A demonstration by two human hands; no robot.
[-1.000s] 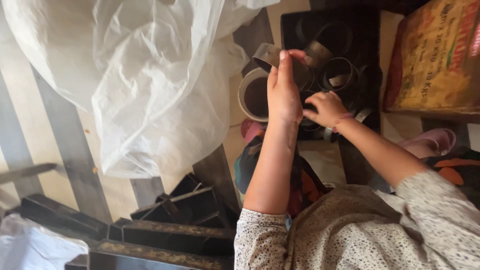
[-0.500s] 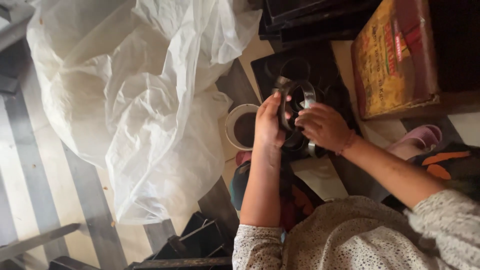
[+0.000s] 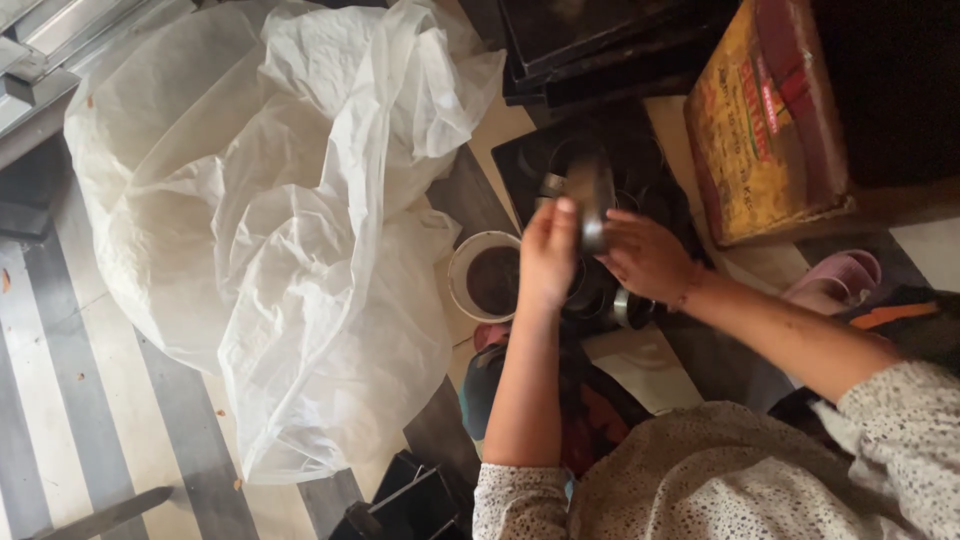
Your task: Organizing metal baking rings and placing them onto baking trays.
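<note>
Metal, dark and dulled, made up the thing both hands had between them — a short round ring mould lifted edge-on just above a black tray on the floor. The left hand was curled with its fingertips pressed to the ring's near rim, closed on it from the left, while the right hand lay against the other side with its fingers bent loosely round the rim; gripped from both sides like that, the ring could be turned or steadied without slipping, I judged. More round metal moulds sat under the hands, partly hidden by them, so their number could not be told. Just left of the left wrist stood a round white-rimmed bowl with dark contents, close enough for easy reach. A big crumpled sheet of white translucent plastic sprawled over the grey-and-cream striped floor well to the left — pushed aside, it seemed. To the right a yellow-and-red printed carton rested at a slant, and a pink slipper lay beyond the right forearm.
</note>
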